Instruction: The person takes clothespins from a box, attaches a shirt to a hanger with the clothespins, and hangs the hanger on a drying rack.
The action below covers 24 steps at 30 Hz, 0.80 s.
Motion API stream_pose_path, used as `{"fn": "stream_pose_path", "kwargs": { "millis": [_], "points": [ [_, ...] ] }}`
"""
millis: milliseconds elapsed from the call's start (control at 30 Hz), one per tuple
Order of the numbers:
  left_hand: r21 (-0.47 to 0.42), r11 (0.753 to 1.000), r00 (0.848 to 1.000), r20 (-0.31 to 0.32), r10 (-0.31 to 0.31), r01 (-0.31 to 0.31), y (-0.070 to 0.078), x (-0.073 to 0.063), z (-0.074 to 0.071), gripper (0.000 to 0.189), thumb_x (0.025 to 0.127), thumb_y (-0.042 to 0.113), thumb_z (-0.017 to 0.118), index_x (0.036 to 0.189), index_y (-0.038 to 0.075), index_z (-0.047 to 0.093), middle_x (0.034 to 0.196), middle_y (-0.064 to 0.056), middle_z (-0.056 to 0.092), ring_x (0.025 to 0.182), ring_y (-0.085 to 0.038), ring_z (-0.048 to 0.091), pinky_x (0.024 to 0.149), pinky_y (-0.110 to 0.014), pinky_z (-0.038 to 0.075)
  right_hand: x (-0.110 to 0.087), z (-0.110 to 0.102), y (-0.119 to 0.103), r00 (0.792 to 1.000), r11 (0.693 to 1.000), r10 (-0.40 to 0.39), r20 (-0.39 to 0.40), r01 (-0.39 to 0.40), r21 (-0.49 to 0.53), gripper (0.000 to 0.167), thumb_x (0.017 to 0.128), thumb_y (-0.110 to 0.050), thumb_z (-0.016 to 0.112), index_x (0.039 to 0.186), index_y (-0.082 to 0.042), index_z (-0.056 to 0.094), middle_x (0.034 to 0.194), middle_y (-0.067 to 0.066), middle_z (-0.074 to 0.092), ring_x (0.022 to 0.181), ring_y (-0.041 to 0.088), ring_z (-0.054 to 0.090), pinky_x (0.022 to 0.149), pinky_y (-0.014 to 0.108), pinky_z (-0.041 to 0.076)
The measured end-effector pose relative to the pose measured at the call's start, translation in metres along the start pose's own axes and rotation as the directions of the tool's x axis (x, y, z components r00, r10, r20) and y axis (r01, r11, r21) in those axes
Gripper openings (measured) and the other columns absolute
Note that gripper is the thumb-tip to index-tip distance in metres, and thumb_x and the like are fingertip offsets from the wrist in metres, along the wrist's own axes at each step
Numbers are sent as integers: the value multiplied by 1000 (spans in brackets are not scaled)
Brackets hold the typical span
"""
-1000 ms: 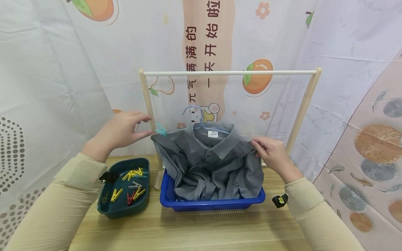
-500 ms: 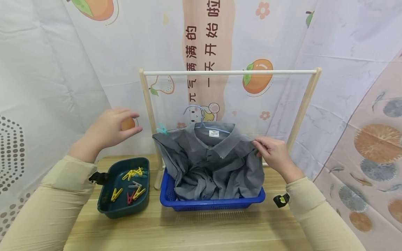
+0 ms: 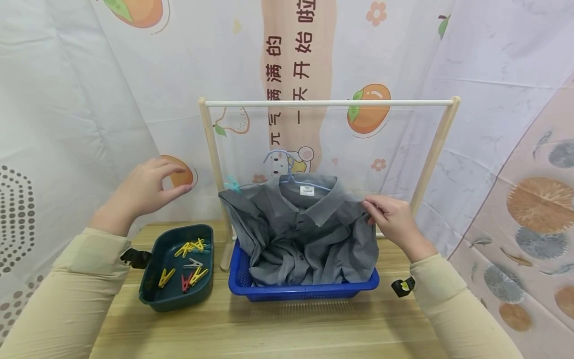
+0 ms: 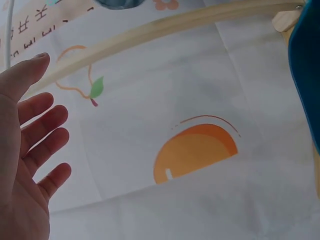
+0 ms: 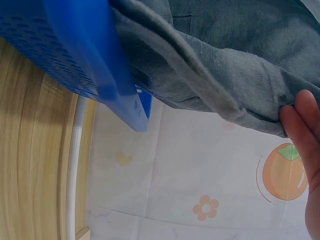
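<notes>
A grey collared shirt (image 3: 287, 224) on a light-blue hanger (image 3: 290, 172) droops into a blue basket (image 3: 309, 290). My right hand (image 3: 394, 219) pinches the shirt's shoulder on the right; in the right wrist view the fingertips (image 5: 295, 117) meet the cloth edge. A turquoise clothespin (image 3: 232, 185) is clipped on the opposite shoulder. Off to the left, my left hand (image 3: 141, 187) is raised with nothing in it, thumb and fingers apart. The left wrist view shows its relaxed fingers (image 4: 50, 142) in front of the curtain.
A dark green tray (image 3: 154, 294) with several yellow, red, grey and teal clothespins stands left of the basket. Behind the shirt rises a wooden drying rack with a white bar (image 3: 327, 103). Everything stands on a wooden table (image 3: 269, 334), with a printed curtain (image 3: 403, 45) behind.
My left hand has drawn back leftward, away from the clipped shoulder and the clothespin. The right hand keeps its pinch, and the shirt has shifted slightly right.
</notes>
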<state>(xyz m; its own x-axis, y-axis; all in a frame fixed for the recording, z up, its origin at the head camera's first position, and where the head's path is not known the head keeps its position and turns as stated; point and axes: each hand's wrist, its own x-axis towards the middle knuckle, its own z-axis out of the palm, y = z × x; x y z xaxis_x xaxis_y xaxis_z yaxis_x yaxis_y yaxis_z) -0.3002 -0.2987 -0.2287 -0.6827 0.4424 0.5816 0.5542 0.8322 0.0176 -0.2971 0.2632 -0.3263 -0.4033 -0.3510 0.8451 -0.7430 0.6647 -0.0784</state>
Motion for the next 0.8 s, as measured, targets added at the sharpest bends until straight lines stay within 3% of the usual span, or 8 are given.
{"fn": "stream_pose_path", "kwargs": {
  "millis": [300,633,800],
  "points": [
    [15,995,991,96,-97,96,-10,-10,13,48,90,32,79,123,-2,68,125,-26,62,119,-49,53,99,-66,40,-1,-1,0,1000,1000,6,20,-6,-14,14,89,2,75,98,-8,77,77,-1,71,56,1,62,56,29,53],
    [-30,992,983,144,-117,123,-20,-17,37,46,93,31,76,124,-3,68,124,-26,63,117,-47,54,97,-65,41,-1,-1,1,1000,1000,-8,1,8,-11,12,89,1,74,98,-7,77,72,-4,69,55,2,61,56,29,53],
    [-35,984,968,188,-167,176,-27,-21,52,48,94,34,75,126,-1,67,128,-25,62,121,-47,51,101,-65,39,-2,0,1,1000,1000,-4,4,4,-14,8,92,-2,73,97,-7,77,70,-6,68,55,2,60,55,29,52]
  ]
}}
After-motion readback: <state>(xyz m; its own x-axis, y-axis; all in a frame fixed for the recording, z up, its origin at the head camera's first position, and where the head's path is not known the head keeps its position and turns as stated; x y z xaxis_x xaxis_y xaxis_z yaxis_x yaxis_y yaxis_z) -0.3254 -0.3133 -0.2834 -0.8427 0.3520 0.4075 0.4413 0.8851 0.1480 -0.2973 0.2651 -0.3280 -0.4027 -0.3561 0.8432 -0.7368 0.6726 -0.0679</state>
